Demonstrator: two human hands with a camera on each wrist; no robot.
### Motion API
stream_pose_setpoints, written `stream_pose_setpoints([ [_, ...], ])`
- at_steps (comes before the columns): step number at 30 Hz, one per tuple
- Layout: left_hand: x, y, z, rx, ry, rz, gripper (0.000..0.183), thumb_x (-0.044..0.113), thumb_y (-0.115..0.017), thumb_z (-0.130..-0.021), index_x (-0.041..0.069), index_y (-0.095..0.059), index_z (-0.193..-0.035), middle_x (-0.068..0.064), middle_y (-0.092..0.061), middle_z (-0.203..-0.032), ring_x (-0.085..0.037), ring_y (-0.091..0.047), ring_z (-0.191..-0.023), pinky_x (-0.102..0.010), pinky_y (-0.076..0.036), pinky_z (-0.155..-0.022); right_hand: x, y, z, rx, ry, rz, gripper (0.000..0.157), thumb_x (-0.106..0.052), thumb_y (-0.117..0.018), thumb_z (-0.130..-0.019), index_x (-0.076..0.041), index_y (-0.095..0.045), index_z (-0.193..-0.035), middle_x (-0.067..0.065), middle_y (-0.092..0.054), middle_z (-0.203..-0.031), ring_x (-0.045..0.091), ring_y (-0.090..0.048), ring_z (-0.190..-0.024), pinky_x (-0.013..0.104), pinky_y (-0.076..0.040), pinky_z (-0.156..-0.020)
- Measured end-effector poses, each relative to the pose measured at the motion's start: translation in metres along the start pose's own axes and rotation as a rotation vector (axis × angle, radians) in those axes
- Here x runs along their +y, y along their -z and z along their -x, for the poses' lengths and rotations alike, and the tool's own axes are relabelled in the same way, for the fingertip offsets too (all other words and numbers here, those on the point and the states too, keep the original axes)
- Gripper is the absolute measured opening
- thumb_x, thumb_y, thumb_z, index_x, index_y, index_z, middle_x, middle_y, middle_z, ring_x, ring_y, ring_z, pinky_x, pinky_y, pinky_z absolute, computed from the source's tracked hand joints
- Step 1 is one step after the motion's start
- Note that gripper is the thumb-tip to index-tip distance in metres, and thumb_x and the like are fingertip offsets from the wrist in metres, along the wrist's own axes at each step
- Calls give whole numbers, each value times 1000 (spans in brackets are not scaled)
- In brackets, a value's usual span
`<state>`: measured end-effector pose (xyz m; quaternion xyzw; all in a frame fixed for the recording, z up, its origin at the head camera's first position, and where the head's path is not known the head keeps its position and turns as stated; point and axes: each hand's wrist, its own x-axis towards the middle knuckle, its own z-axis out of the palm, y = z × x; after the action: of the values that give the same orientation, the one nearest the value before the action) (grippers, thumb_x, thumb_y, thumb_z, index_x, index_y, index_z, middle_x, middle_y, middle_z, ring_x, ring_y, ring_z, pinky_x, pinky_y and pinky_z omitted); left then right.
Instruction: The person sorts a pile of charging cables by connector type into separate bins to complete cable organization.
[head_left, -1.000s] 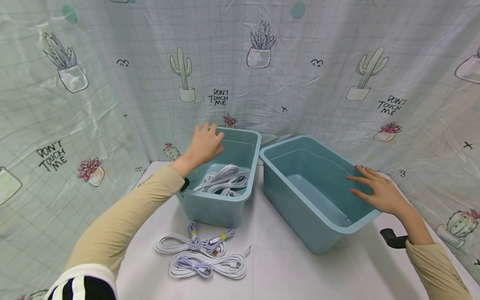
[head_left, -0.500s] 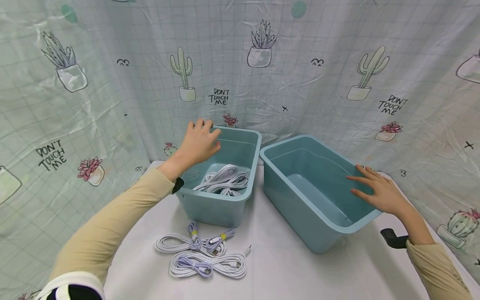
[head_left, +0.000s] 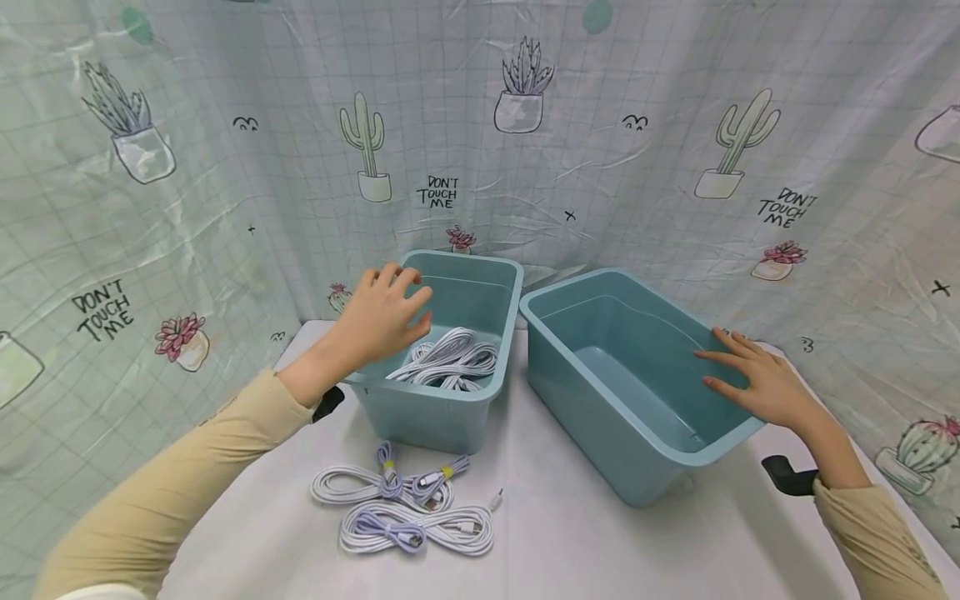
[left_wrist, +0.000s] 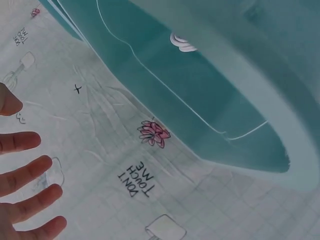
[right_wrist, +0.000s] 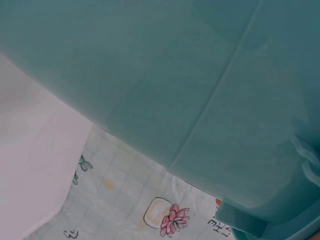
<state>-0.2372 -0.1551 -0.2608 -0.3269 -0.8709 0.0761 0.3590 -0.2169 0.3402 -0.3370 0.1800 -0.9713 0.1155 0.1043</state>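
My left hand (head_left: 382, 315) is over the left side of the left blue-green plastic bin (head_left: 427, 398), its fingers spread and slightly bent around nothing. In the left wrist view the fingers (left_wrist: 31, 205) stand apart from the bin. Bundled white cables (head_left: 453, 362) lie in a heap inside that bin. My right hand (head_left: 768, 387) rests at the right rim of a second blue-green bin (head_left: 600, 408), fingers extended over its opening. Only bare floor and walls show inside this bin.
On the white table (head_left: 570, 550), in front of the left bin, lie coiled white cables (head_left: 450, 533) and smaller lilac cable bundles (head_left: 390, 529), two with yellow ties. A cactus-print curtain (head_left: 480, 150) hangs close behind both bins.
My left hand has drawn back left and towards me, from over the left bin to its left edge. The right hand, bins and cables stay where they were.
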Motion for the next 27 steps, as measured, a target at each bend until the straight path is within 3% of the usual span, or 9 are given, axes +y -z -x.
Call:
stream_pose_setpoints([
  [7, 3, 4, 10, 68, -47, 26, 21, 26, -61, -78, 9, -58, -89, -12, -58, -99, -32, -52, -90, -45, -43, -72, 0, -1, 1, 0, -3, 3, 50, -38, -56, -84, -6, -52, -123, 23, -25, -143, 44, -15, -133, 71, -18, -87],
  [18, 13, 19, 39, 106, -116, 89, 20, 24, -62, -76, 9, -59, -89, -9, -59, -94, -29, -53, -89, -43, -42, -72, 0, 1, 0, -5, -12, -2, 50, -36, -57, -83, -7, -52, -123, 24, -25, -143, 43, -14, -133, 71, -17, -87],
  [23, 20, 15, 56, 136, -160, 126, 19, 25, -50, -83, 10, -59, -90, -8, -59, -91, -28, -53, -86, -40, -41, -68, 0, 1, 0, -10, -14, 0, 49, -36, -57, -83, -7, -51, -123, 24, -25, -143, 44, -15, -133, 71, -17, -87],
  [27, 27, 14, 66, 150, -185, 153, 29, 27, -36, -89, 10, -59, -91, -7, -59, -91, -27, -53, -86, -39, -41, -68, 1, 1, -1, -13, -15, -3, 49, -36, -57, -84, -7, -51, -123, 24, -25, -143, 44, -15, -133, 71, -18, -87],
])
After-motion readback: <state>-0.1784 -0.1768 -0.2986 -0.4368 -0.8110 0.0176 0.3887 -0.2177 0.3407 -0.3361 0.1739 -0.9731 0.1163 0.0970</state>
